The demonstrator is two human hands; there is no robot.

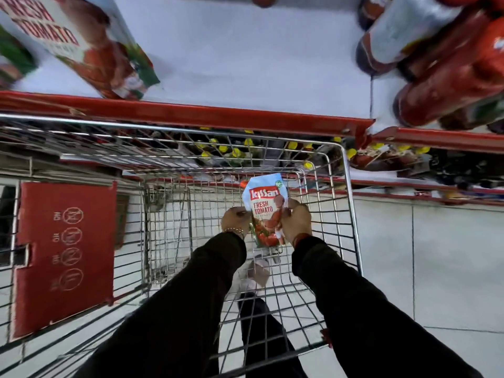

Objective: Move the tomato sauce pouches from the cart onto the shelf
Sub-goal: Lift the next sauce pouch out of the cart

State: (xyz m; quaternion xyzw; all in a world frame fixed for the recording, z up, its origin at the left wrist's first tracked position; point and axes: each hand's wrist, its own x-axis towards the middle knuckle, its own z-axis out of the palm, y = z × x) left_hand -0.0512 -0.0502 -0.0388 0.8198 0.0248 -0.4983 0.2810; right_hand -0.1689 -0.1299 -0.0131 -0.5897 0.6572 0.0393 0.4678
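Note:
A tomato sauce pouch [266, 208], light blue on top with red tomato print, is held upright inside the wire cart [351, 203]. My left hand [234, 218] grips its left edge and my right hand [297, 219] grips its right edge. Both hands are low in the cart basket. The white shelf [245, 64] with a red front lip lies just beyond the cart's far rim. Another pouch of the same kind [90, 42] stands on the shelf at the left.
Red sauce bottles [450, 72] crowd the shelf's right side. A red cardboard box [65, 255] sits in the cart's left part. Lower shelves with yellow-capped bottles [237, 151] show behind the cart. Tiled floor lies to the right.

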